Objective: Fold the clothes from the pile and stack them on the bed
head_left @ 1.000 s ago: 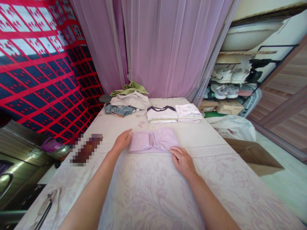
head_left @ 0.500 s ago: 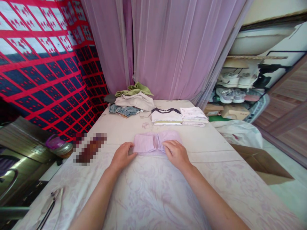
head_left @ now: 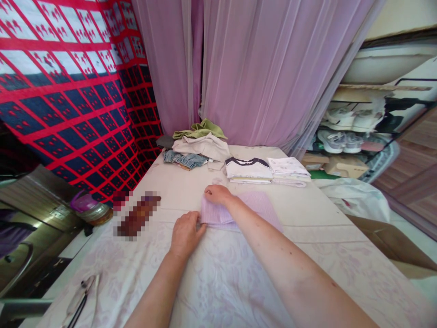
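Observation:
A lilac ribbed garment (head_left: pixel 261 207) lies folded flat on the bed; its exact kind cannot be made out. My right hand (head_left: pixel 218 195) reaches across it to its far left corner, fingers curled closed at the cloth there. That forearm covers part of the garment's middle and near edge. At the near left edge rests my left hand (head_left: pixel 187 231), its thumb and fingers apart, the fingertips touching or close beside the cloth.
Behind the garment lie a folded white shirt with dark collar (head_left: pixel 249 169) and folded white clothes (head_left: pixel 289 169). A loose clothes pile (head_left: pixel 201 143) sits back left. A blurred-out patch (head_left: pixel 138 217) and cords (head_left: pixel 80 300) are left. A cardboard box (head_left: pixel 385 241) stands right.
My right hand has moved left across the garment, from its middle to its far left corner. The left hand stays at the left edge. The whole view has shifted slightly.

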Available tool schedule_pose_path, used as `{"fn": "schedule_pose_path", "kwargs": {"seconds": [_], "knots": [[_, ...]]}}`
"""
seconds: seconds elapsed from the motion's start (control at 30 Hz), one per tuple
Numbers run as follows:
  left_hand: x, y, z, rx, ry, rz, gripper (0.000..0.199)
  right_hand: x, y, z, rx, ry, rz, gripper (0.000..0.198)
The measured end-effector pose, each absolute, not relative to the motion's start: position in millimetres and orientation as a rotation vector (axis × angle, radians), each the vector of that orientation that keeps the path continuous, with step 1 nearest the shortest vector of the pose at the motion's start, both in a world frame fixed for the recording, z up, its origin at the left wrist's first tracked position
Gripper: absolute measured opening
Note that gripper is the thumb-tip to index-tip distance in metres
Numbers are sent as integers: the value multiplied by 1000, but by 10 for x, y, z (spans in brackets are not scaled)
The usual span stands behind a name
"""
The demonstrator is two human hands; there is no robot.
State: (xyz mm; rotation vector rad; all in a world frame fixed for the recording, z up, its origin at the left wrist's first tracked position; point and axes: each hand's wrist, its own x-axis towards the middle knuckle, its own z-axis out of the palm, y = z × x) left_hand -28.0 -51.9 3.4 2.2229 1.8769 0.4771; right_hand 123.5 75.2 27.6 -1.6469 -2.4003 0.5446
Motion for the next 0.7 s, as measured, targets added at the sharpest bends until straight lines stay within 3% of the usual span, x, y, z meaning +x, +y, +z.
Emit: {"fn": "schedule_pose_path", "kwargs": {"seconds": [0.13,0.53,0.7], "knots": [[-233,-496,55,2234,1916,402,19,1229,817,201,-1560,-2426,620,35],[-177,-529,72,2211,2025,249,15,1151,777,61,-1467,-2309,653,36],[-209,-528,52,2293,2009,194,17,1118,681,18,-1420,-2287,510,35]]}}
